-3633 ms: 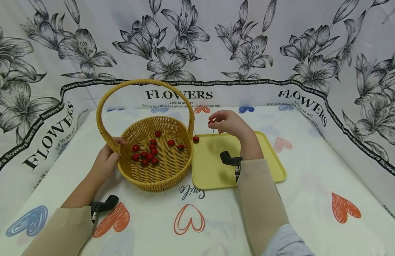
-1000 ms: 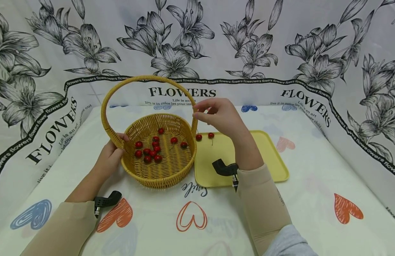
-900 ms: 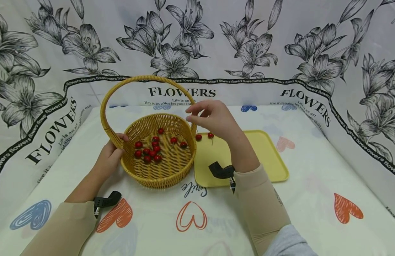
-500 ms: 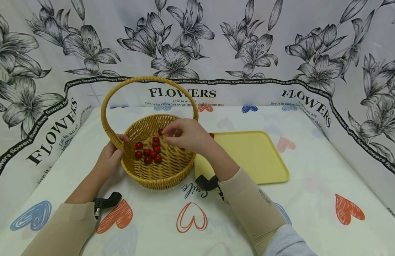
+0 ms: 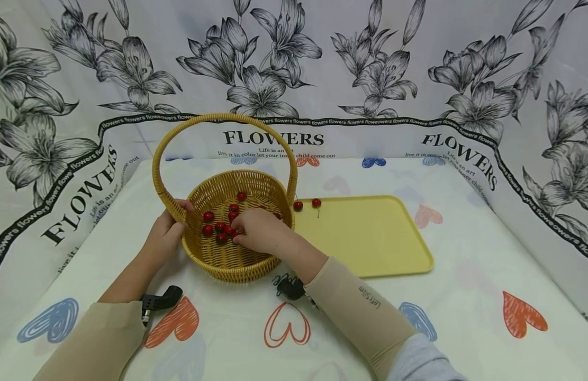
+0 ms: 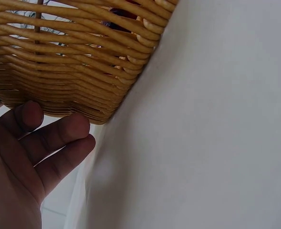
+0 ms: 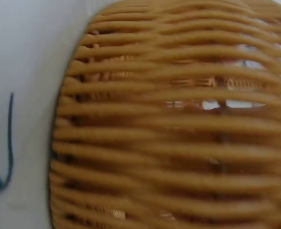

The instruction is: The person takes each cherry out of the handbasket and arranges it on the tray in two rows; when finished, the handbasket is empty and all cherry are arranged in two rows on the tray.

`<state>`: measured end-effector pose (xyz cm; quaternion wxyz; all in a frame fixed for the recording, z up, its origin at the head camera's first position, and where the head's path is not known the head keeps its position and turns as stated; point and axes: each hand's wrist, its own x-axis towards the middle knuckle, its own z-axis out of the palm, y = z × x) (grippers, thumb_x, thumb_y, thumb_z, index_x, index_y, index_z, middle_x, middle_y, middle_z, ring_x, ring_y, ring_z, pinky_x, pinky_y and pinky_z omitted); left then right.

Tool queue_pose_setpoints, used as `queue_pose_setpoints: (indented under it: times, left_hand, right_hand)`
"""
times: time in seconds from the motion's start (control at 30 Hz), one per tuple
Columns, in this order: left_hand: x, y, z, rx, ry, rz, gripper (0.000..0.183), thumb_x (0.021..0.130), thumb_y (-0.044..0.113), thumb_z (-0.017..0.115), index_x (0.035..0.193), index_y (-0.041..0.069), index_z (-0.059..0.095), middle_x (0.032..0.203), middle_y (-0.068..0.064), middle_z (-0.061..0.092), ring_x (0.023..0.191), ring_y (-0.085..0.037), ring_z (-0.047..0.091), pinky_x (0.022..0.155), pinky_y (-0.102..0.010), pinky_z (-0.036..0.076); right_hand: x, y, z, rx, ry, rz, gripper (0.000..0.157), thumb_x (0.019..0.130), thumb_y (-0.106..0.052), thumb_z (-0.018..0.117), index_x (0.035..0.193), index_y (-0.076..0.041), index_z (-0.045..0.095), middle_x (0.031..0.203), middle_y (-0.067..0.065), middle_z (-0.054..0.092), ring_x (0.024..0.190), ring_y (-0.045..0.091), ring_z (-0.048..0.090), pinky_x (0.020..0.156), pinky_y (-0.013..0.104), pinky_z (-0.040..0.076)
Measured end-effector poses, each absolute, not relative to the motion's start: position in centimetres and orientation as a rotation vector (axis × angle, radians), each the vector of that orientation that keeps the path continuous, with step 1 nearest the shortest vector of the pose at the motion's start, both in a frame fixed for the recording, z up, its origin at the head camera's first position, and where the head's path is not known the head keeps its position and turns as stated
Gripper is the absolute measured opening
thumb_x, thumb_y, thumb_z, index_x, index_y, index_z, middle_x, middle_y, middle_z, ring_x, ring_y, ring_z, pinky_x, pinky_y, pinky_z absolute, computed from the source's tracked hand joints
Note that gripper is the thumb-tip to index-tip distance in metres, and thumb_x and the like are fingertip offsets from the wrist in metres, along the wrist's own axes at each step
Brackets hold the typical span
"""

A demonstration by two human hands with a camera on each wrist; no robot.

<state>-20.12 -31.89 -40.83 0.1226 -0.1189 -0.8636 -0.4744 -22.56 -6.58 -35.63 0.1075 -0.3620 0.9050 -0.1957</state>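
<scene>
Lying mostly in the basket (image 5: pixel 243 273), red cherries (image 5: pixel 220 227) are sitting beside our right hand (image 5: pixel 262 233), fingers bent; we cannot tell whether it is pinching one. Our left hand (image 5: pixel 162 238) is gripping the basket's side. Two more cherries (image 5: pixel 316 202) are resting at the yellow tray's edge (image 5: pixel 391 198); most are seemingly left.

Basket (image 5: pixel 241 274): rough woven wicker. Cherries (image 5: pixel 298 206): smooth, glossy. Tray (image 5: pixel 374 233): smooth, matt plastic look.

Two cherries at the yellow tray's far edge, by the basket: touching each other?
Apart. The head view shows a clear gap between the left cherry and the right cherry.
</scene>
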Motion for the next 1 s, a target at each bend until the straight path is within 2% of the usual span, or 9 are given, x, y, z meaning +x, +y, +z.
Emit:
queue_pose_setpoints:
  times: [0.07, 0.27, 0.37, 0.47, 0.63, 0.77, 1.0]
  left_hand:
    - [-20.1, -31.8, -40.8, -0.343, -2.516, -1.391, 0.037, 0.092, -0.002, 0.037, 0.128, -0.003, 0.045, 0.131, -0.018, 0.05, 0.117, -0.031, 0.047, 0.089, -0.011, 0.039]
    - [-20.1, -31.5, -40.9, -0.341, -2.504, -1.408, 0.036, 0.093, -0.003, 0.037, 0.128, -0.003, 0.044, 0.131, -0.017, 0.049, 0.12, -0.03, 0.046, 0.091, -0.012, 0.038]
    - [-20.1, -31.3, -40.9, -0.339, -2.508, -1.403, 0.036, 0.092, -0.002, 0.037, 0.128, -0.003, 0.044, 0.131, -0.017, 0.05, 0.12, -0.025, 0.046, 0.092, -0.014, 0.038]
    - [-20.1, -31.3, -40.8, -0.352, -2.5, -1.396, 0.036, 0.092, -0.002, 0.037, 0.127, -0.004, 0.045, 0.13, -0.017, 0.05, 0.12, -0.025, 0.047, 0.092, -0.013, 0.038]
    - [-20.3, -31.3, -40.9, -0.373, -2.493, -1.391, 0.035, 0.092, -0.002, 0.037, 0.126, -0.004, 0.045, 0.128, -0.018, 0.05, 0.119, -0.025, 0.047, 0.092, -0.013, 0.038]
    - [-20.3, -31.4, -41.0, -0.364, -2.508, -1.39, 0.035, 0.092, -0.002, 0.037, 0.127, -0.004, 0.045, 0.129, -0.018, 0.05, 0.118, -0.02, 0.046, 0.092, -0.013, 0.038]
    - [-20.2, -31.8, -40.9, -0.352, -2.521, -1.37, 0.035, 0.092, -0.002, 0.038, 0.127, -0.002, 0.045, 0.131, -0.017, 0.049, 0.118, -0.028, 0.047, 0.09, -0.013, 0.039]
  right_hand:
    - [-22.3, -7.0, -35.9, -1.074, 2.696, -0.478, 0.031, 0.1, -0.024, 0.066, 0.128, -0.011, 0.072, 0.124, 0.0, 0.07, 0.114, 0.014, 0.062, 0.093, 0.026, 0.048]
    - [-21.7, -7.3, -36.2, -1.019, 2.73, -0.309, 0.019, 0.101, -0.021, 0.064, 0.111, -0.014, 0.079, 0.106, -0.003, 0.072, 0.087, 0.01, 0.06, 0.075, 0.024, 0.049]
    - [-21.6, -7.2, -36.2, -1.0, 2.723, -0.311, 0.018, 0.099, -0.024, 0.069, 0.111, -0.015, 0.08, 0.109, -0.004, 0.074, 0.092, 0.01, 0.063, 0.079, 0.024, 0.051]
    - [-21.6, -7.1, -36.2, -1.03, 2.722, -0.3, 0.019, 0.097, -0.027, 0.072, 0.11, -0.015, 0.08, 0.106, -0.004, 0.074, 0.094, 0.011, 0.065, 0.08, 0.025, 0.052]
    - [-21.6, -7.0, -36.3, -1.105, 2.733, -0.26, 0.018, 0.097, -0.031, 0.071, 0.098, -0.016, 0.081, 0.088, -0.007, 0.072, 0.078, 0.009, 0.062, 0.072, 0.024, 0.05]
    - [-21.4, -7.1, -36.3, -1.117, 2.746, -0.233, 0.015, 0.097, -0.029, 0.072, 0.097, -0.016, 0.081, 0.088, -0.007, 0.072, 0.078, 0.008, 0.062, 0.072, 0.024, 0.05]
    - [-21.4, -6.9, -35.4, -1.125, 2.745, -0.313, 0.017, 0.097, -0.027, 0.071, 0.082, -0.019, 0.075, 0.074, -0.01, 0.064, 0.07, 0.009, 0.056, 0.063, 0.023, 0.047]
